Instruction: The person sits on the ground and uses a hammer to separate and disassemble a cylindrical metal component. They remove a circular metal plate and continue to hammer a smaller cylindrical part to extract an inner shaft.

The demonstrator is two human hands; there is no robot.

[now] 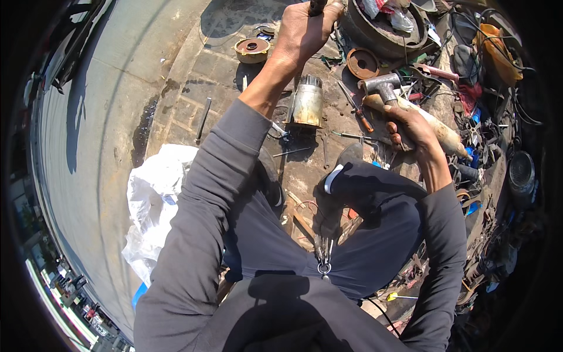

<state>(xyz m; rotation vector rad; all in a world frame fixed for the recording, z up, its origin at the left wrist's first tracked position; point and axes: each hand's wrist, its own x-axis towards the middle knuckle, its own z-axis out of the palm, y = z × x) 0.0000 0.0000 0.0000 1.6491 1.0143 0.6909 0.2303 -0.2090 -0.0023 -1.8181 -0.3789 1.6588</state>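
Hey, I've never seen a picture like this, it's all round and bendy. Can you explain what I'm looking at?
There's no machine here, just a person's two bare hands. The one picture comes from a wide fisheye camera worn on the head, looking down; that lens bends straight edges. The right hand grips a hammer. The left hand, near the top edge, holds a dark thing, too cut off to identify. On the ground between them stands a metal cylinder, with a screwdriver and a wrench nearby. A white bag lies at left.
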